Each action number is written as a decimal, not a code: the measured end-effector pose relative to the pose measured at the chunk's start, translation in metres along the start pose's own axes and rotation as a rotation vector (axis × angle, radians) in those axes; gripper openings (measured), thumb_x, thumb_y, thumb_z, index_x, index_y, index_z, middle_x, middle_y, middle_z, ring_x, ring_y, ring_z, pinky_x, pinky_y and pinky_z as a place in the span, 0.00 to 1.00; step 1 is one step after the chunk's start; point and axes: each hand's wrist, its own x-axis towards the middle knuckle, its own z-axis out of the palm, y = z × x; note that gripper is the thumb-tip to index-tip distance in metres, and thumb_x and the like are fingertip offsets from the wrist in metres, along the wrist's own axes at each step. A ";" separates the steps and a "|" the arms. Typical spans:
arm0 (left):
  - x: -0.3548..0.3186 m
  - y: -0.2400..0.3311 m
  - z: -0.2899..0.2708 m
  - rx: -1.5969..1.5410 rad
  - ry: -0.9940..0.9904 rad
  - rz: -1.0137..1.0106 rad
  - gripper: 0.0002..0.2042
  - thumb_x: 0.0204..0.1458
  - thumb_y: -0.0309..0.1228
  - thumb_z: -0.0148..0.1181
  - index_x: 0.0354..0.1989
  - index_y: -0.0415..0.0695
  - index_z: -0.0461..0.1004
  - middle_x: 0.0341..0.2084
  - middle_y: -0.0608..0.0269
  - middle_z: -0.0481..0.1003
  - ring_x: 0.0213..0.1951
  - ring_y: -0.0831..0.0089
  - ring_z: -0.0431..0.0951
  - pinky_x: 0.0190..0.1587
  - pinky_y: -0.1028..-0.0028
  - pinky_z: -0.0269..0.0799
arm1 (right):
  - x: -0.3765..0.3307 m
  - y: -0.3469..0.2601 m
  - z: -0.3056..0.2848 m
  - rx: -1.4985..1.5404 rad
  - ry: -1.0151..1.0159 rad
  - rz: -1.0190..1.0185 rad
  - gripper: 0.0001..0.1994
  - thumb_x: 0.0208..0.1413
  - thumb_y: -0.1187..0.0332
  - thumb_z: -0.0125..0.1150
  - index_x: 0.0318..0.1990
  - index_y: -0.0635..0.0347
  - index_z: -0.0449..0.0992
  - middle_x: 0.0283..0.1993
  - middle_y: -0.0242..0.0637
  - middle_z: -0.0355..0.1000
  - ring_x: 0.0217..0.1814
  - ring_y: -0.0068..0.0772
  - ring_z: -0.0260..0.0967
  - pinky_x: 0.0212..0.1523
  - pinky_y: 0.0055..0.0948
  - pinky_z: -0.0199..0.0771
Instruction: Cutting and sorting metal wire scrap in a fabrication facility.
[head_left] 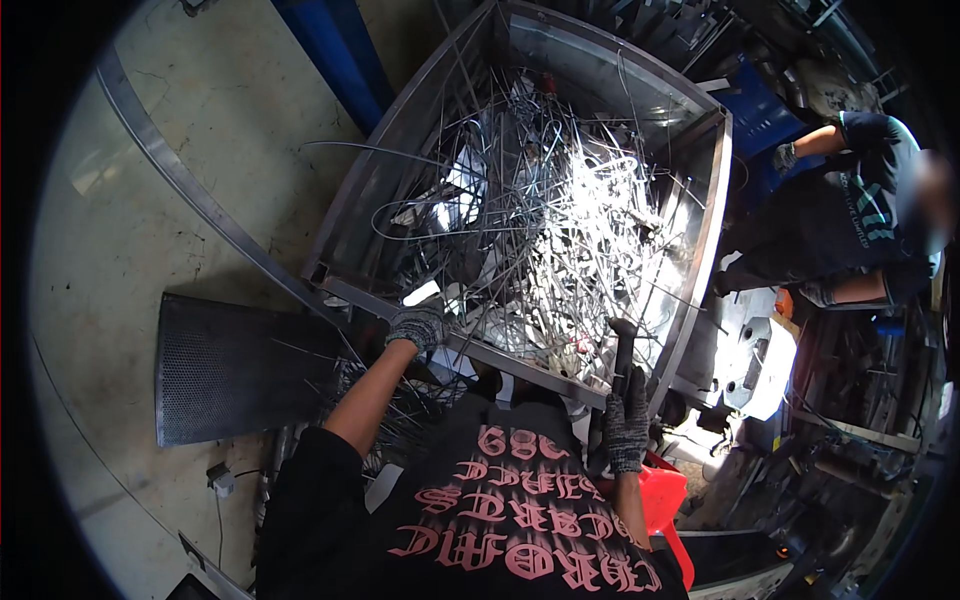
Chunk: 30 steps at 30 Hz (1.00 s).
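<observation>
The gloved left hand (417, 326) grips the near rim of a big metal bin (700, 230) full of tangled wire scrap (560, 215). The gloved right hand (626, 420) is closed around a dark tool handle (622, 345) at that rim. A perforated sheet (235, 365) lies on the floor, left.

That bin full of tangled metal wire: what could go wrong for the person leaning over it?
The loose wire scrap bristles with thin ends near the gloved left hand on the metal bin rim; an end might jab the bare forearm. The right hand grips a dark tool handle at the rim; a tangled strand could spring back. A perforated metal sheet on the floor may trip someone.
</observation>
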 end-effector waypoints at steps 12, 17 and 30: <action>0.157 0.016 0.179 0.324 0.450 -0.523 0.34 0.49 0.42 0.58 0.67 0.52 0.60 0.42 0.50 0.77 0.46 0.57 0.79 0.46 0.50 0.71 | -0.021 0.002 -0.007 0.095 -0.092 -0.014 0.32 0.61 0.70 0.55 0.72 0.57 0.52 0.67 0.39 0.64 0.38 0.23 0.72 0.40 0.24 0.73; 0.121 0.044 0.063 -0.027 0.036 -0.405 0.22 0.47 0.36 0.58 0.53 0.50 0.74 0.43 0.50 0.79 0.45 0.53 0.80 0.47 0.54 0.74 | -0.037 0.028 -0.023 0.000 -0.012 -0.013 0.32 0.61 0.77 0.51 0.73 0.46 0.53 0.65 0.31 0.67 0.26 0.18 0.63 0.27 0.23 0.67; 0.008 0.065 -0.153 -0.392 0.193 0.123 0.23 0.54 0.48 0.59 0.52 0.45 0.76 0.43 0.48 0.78 0.48 0.55 0.78 0.53 0.63 0.71 | -0.018 0.083 -0.042 0.300 0.210 0.153 0.35 0.59 0.75 0.57 0.73 0.44 0.53 0.51 0.34 0.72 0.21 0.18 0.60 0.21 0.22 0.63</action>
